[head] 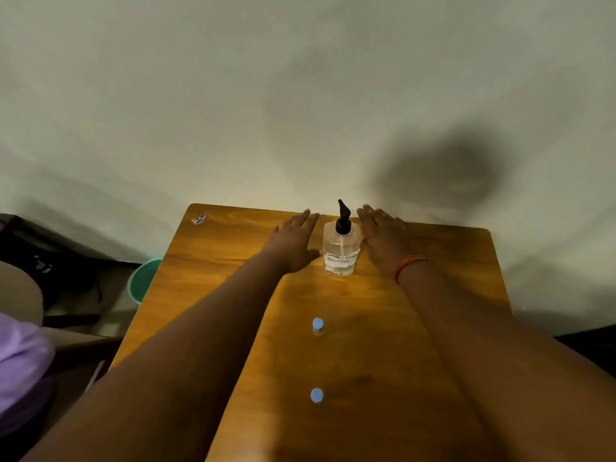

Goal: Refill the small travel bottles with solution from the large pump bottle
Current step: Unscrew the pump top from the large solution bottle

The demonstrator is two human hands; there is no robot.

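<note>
The large pump bottle (341, 251) stands upright near the table's (213, 261) far edge, at twelve o'clock from me, long axis vertical, black spout pointing away toward the wall. My left hand (293, 243) and right hand (383, 243) flank it, fingers extended flat, holding nothing. Two blue-capped travel bottles (318, 325) (316, 395) stand upright toward six o'clock, between my outstretched forearms.
</note>
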